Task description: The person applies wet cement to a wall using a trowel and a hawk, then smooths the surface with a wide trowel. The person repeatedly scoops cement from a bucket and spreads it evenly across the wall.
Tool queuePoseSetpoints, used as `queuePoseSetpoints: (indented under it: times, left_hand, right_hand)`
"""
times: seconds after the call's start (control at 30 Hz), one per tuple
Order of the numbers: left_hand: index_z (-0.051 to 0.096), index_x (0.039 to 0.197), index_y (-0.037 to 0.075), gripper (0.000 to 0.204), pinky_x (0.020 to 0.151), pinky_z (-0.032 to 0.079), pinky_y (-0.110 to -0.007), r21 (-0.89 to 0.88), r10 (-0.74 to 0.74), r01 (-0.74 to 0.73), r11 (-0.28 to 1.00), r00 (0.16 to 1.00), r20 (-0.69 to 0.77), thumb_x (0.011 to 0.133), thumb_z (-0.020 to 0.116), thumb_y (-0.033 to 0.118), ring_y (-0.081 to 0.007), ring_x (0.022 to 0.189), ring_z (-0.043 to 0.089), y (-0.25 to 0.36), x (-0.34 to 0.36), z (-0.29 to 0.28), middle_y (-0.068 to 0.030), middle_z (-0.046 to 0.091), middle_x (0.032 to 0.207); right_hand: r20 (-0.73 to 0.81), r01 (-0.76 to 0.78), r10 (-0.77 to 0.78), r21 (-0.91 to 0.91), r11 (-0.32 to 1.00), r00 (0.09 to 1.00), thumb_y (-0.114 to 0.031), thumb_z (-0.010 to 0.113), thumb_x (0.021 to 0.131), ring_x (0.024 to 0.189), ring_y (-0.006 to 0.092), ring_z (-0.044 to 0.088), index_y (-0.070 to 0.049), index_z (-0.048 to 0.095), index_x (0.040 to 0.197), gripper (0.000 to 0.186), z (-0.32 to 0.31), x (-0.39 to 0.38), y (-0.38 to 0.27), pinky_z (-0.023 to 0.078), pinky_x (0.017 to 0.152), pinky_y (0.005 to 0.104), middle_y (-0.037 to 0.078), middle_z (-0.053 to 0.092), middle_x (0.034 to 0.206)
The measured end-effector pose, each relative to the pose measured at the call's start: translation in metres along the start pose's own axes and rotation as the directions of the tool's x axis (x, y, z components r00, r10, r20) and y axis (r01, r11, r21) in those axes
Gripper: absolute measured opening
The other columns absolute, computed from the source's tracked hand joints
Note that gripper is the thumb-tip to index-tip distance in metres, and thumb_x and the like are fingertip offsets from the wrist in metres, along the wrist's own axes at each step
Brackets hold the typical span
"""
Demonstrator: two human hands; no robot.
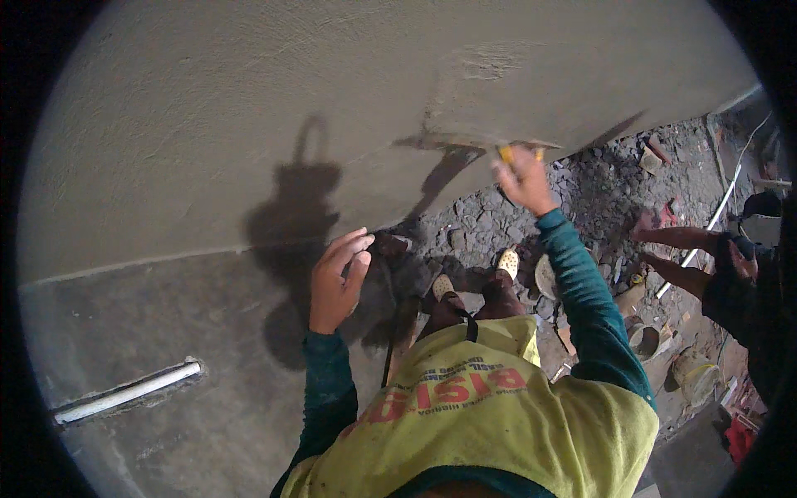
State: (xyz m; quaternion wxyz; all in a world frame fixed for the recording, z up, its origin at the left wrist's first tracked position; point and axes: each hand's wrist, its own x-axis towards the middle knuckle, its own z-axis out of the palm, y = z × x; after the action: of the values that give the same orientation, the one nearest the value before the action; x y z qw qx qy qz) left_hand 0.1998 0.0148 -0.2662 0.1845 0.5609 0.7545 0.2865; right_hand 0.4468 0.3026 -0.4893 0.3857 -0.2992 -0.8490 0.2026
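My right hand (526,179) is wrapped round the yellow handle of a plastering trowel (505,153), slightly smeared by motion. The trowel's long thin edge lies against the grey plastered wall (249,141), low down near the rubble. Above the trowel, a patch of plaster shows ridges and a rough mark. My left hand (334,284) is raised with nothing in it, its fingers stretched and slightly curved, the thumb apart. It is nearest to the foot of the wall and casts a shadow there.
Grey rubble (486,220) covers the ground along the wall. Another person's legs (685,249) are at right, near a long white pipe (716,212). Buckets (696,375) stand below them. On the left, a white pipe (129,393) is set into the concrete surface (183,315).
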Motion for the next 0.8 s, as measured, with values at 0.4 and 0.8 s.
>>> queuePoseSetpoints:
  times: [0.4, 0.8]
  left_hand:
    - [0.073, 0.116, 0.0, 0.028, 0.106, 0.047, -0.042, 0.068, 0.018, -0.015, 0.998, 0.999, -0.038, 0.097, 0.06, 0.016, -0.035, 0.118, 0.065, -0.022, -0.025, -0.011, -0.0197, 0.069, 0.126]
    - [0.073, 0.112, -0.005, 0.028, 0.1, 0.051, -0.04, -0.081, 0.139, -0.149, 0.986, 0.983, -0.117, 0.098, 0.061, 0.017, -0.0343, 0.113, 0.068, -0.016, 0.011, -0.006, -0.0219, 0.071, 0.119]
  right_hand:
    - [0.19, 0.225, -0.187, -0.201, 0.953, 0.964, -0.028, 0.069, 0.092, 0.087, 0.0325, 0.063, -0.006, 0.065, 0.104, 0.025, 0.014, 0.066, -0.048, 0.046, 0.073, 0.0449, 0.014, 0.064, 0.093]
    - [-0.328, 0.056, -0.075, -0.066, 0.996, 0.942, -0.044, 0.063, 0.098, 0.092, 0.0389, 0.068, -0.001, 0.068, 0.121, 0.049, -0.242, 0.244, -0.082, 0.053, 0.08, 0.0475, 0.021, 0.071, 0.106]
